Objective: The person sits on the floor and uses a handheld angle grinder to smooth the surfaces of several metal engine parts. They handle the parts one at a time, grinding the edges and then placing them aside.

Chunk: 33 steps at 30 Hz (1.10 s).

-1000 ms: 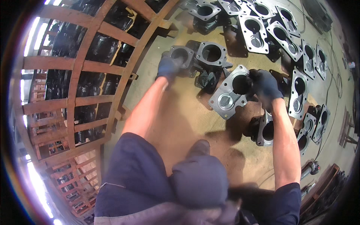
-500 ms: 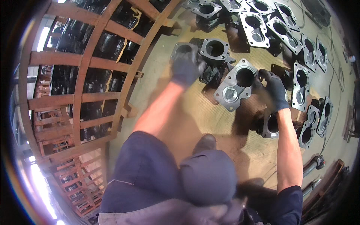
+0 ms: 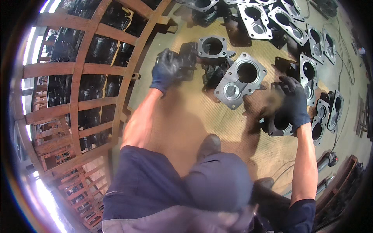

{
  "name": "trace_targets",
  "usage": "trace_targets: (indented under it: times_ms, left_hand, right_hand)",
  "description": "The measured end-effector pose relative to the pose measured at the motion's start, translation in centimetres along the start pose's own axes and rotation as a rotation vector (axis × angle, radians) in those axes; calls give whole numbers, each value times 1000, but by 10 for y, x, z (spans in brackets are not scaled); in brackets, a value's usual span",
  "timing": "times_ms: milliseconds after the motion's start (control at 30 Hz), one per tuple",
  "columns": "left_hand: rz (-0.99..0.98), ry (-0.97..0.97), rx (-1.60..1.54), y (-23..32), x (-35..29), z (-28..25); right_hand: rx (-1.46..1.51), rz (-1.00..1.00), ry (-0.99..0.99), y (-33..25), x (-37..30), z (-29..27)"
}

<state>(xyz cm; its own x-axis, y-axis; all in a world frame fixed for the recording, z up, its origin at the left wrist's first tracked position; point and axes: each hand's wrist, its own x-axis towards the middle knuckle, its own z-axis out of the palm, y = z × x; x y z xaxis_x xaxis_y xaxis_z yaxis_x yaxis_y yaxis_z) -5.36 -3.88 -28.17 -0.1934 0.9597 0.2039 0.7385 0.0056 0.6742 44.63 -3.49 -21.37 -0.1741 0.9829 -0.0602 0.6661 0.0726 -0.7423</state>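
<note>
My left hand point(image 3: 167, 70), in a dark glove, is closed on the left side of a black metal casting point(image 3: 188, 58); the flange face is turned from sight. My right hand point(image 3: 293, 99), gloved too, has curled fingers around something blurred and brownish that I cannot make out. Below it lies a casting with a round bore point(image 3: 281, 123), partly covered by the hand. Between my hands stands a casting with a bare grey flange point(image 3: 241, 80), with a large bore and a smaller recess. Behind and left of it is a casting with a squarish flange point(image 3: 212, 47).
Several similar flanged castings point(image 3: 254, 21) stand at the back and along the right point(image 3: 309, 73). A wooden crate point(image 3: 79, 99) with black wrapped goods rises at the left. A cylindrical power tool point(image 3: 326, 161) and cables lie at the right. My shoe point(image 3: 210, 145) is on the floor in front.
My left hand has moved left and the casting under it has tipped, hiding its flange face. My right hand has come down and away from the middle casting, over the lower right one.
</note>
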Motion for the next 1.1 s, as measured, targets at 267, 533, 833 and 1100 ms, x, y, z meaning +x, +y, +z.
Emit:
trace_targets:
  times_ms: [267,533,833,1100]
  left_hand:
    - [-276,12,44,-49,43,-56]
    - [-112,-121,717,47,34,-52]
    - [-9,-472,1306,64,78,-32]
    - [-223,-276,815,73,91,-61]
  right_hand:
    - [-240,-329,120,-43,32,5]
    - [-155,-240,121,-52,30,-15]
    - [-272,-321,87,-56,22,-17]
    - [-315,-234,-12,-39,0,-18]
